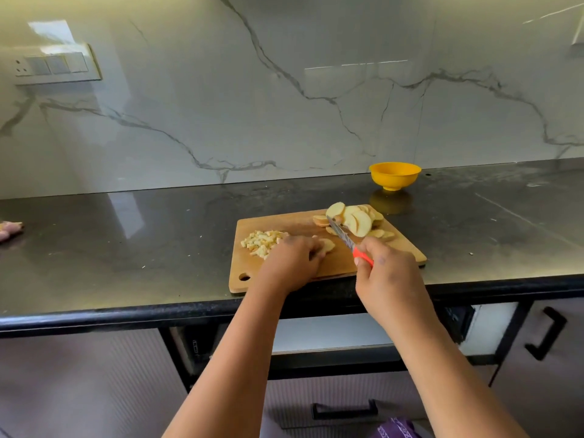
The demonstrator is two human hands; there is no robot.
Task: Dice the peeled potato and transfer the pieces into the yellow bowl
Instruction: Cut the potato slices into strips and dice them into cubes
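Several potato slices [354,218] lie heaped at the far right corner of the cutting board [335,263], with diced pieces [260,241] at its left. The left hand [292,263] curls over one slice [327,245]; the right hand [387,273] grips the knife [346,237], blade raised. The yellow bowl [395,175] stands well behind the board, apparently empty. Fingertips near the blade risk a cut; the board overhangs the counter edge and could tip.

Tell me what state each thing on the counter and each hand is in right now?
Yellow bowl: upright, contents not visible.
Potato slices: uncut, piled.
Diced potato: heaped on cutting board.
Knife: raised, tilted.
Left hand: holding a slice down.
Right hand: gripping the knife.
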